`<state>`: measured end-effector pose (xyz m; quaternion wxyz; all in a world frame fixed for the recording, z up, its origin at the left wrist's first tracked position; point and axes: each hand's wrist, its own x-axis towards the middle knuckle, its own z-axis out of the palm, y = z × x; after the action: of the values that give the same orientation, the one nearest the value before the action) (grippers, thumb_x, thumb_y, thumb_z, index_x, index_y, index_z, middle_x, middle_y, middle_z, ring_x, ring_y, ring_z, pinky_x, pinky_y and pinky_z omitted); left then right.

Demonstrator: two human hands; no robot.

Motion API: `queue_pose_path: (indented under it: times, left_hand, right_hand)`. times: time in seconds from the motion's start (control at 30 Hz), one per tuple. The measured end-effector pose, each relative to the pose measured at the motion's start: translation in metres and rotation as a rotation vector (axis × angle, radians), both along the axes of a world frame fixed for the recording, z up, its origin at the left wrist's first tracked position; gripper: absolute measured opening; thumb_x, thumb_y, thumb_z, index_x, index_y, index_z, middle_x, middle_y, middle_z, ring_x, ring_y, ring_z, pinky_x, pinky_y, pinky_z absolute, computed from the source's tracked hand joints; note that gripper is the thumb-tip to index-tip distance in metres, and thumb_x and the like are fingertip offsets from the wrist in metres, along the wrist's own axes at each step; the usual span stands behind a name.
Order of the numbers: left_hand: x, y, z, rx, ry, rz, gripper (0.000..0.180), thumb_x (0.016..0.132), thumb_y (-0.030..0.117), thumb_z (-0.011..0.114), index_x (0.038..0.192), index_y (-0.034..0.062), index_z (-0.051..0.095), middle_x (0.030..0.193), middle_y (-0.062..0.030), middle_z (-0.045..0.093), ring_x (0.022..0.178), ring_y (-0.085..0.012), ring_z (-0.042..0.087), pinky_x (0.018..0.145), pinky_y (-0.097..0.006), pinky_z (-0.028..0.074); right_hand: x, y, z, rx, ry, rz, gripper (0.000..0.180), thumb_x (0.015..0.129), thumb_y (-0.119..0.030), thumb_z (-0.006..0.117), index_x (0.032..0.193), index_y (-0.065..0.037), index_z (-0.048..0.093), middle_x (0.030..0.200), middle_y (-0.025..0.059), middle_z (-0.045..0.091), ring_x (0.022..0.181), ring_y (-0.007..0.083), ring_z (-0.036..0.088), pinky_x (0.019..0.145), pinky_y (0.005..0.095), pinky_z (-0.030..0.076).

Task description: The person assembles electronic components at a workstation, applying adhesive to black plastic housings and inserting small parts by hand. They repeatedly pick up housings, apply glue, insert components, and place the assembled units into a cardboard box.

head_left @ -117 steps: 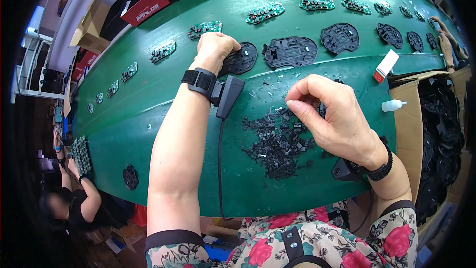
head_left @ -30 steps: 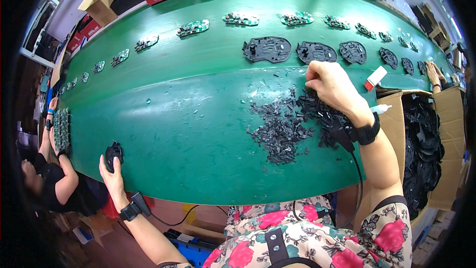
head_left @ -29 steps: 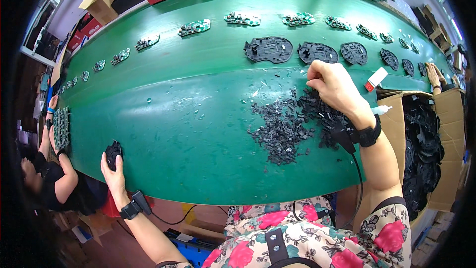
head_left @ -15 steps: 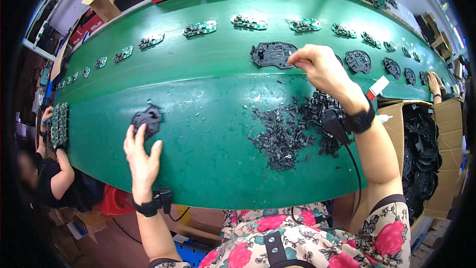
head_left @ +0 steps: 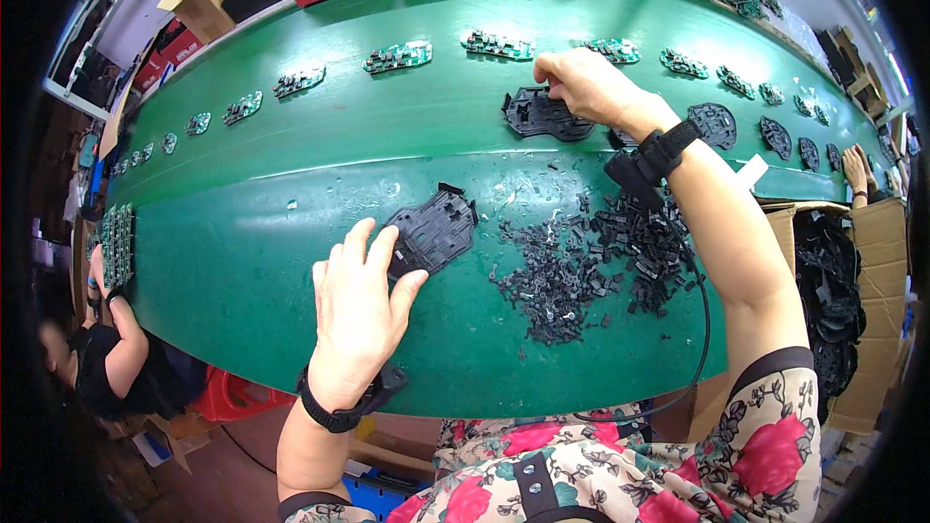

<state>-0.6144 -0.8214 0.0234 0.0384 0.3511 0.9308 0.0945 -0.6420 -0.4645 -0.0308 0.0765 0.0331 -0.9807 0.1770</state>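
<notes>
My left hand (head_left: 360,315) has its fingers spread, with the fingertips at the near left edge of a black plastic shell (head_left: 436,232) that lies on the green table. The shell's ribbed inner side faces up. Farther off, my right hand (head_left: 591,87) hovers over another black shell (head_left: 544,118) on the green belt. Its thumb and fingers are pinched together near that shell's far edge; what they hold, if anything, is too small to make out. Between my arms lies a spread pile of small black plastic parts (head_left: 562,276).
Green circuit boards (head_left: 397,57) line the belt (head_left: 320,126), with more black shells (head_left: 712,126) at right. A cardboard box of black shells (head_left: 862,320) stands at my right. Stacked boards (head_left: 117,242) lie near a co-worker at left. Another person's hands (head_left: 855,169) work at far right.
My left hand has moved right, and the shell by it has slid right too, now lying flat. My right hand has moved up and left, from the belt shell's right side to its far edge.
</notes>
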Motion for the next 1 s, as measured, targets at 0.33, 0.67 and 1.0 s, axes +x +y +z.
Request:
queue_pose_path:
  times: [0.33, 0.67, 1.0]
  left_hand:
    - [-0.031, 0.046, -0.019, 0.215, -0.063, -0.362, 0.051, 0.076, 0.009, 0.072, 0.125, 0.0103, 0.055, 0.138, -0.0156, 0.043, 0.125, -0.0361, 0.043, 0.104, -0.045, 0.036]
    - [-0.052, 0.053, -0.038, 0.3, 0.022, -0.337, 0.029, 0.077, 0.008, 0.07, 0.105, 0.0026, 0.064, 0.111, -0.0131, 0.06, 0.105, -0.0328, 0.055, 0.091, -0.04, 0.046]
    - [-0.072, 0.022, -0.028, 0.231, 0.092, 0.156, 0.034, 0.083, 0.022, 0.07, 0.109, 0.0008, 0.064, 0.101, -0.0174, 0.061, 0.09, -0.0344, 0.062, 0.079, -0.04, 0.049]
  right_hand:
    - [-0.007, 0.011, 0.013, -0.136, -0.127, 0.02, 0.017, 0.074, 0.002, 0.061, 0.09, -0.001, 0.058, 0.079, 0.0143, 0.064, 0.074, 0.0278, 0.063, 0.068, 0.0369, 0.05]
    - [-0.004, 0.014, 0.009, 0.204, 0.047, -0.046, 0.036, 0.07, -0.014, 0.078, 0.099, -0.005, 0.059, 0.085, 0.0115, 0.066, 0.089, 0.0305, 0.064, 0.079, 0.04, 0.049]
    - [-0.008, 0.008, 0.011, 0.217, -0.138, -0.066, 0.02, 0.071, -0.007, 0.069, 0.089, -0.003, 0.06, 0.083, 0.0167, 0.065, 0.084, 0.0363, 0.063, 0.073, 0.0436, 0.05]
